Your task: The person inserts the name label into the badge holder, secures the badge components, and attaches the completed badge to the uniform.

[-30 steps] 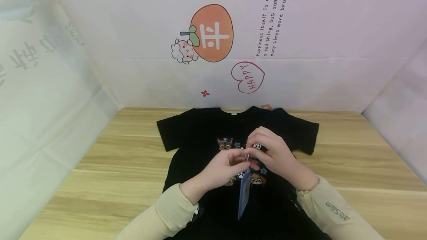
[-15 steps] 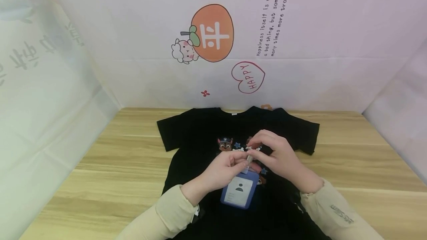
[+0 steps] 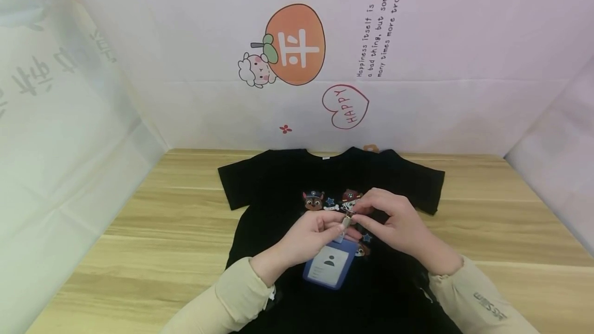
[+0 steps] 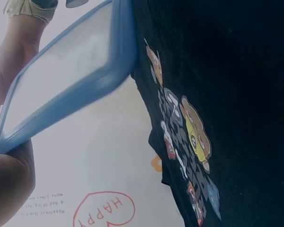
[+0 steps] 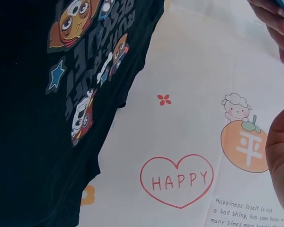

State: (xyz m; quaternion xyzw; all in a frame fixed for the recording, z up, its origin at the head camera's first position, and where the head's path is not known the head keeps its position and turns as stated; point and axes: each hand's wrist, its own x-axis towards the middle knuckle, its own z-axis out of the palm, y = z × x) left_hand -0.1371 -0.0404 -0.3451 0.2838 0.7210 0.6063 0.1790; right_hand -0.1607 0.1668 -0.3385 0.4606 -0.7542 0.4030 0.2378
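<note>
A blue badge holder (image 3: 343,272) with a white card hangs from a small metal clip (image 3: 346,221) above the shirt. My left hand (image 3: 308,233) pinches the clip between thumb and index finger. From the other side, my right hand (image 3: 396,224) pinches the clip's upper end with thumb and index finger. Under both hands a black T-shirt (image 3: 274,184) with cartoon dog prints lies spread out. In the left wrist view the badge holder (image 4: 66,71) is large and tilted. The right wrist view shows only part of my right hand (image 5: 283,161); its fingertips are hidden there.
The T-shirt lies on a wood-grain table (image 3: 176,210), with its neckline towards the back. A white printed cloth (image 3: 209,107) hangs as a wall behind the table, and pale cloth walls stand at both sides.
The badge holder has swung from edge-on to showing its card face, then shifted slightly left. My right hand has moved a little right and down, while the left has stayed nearly still.
</note>
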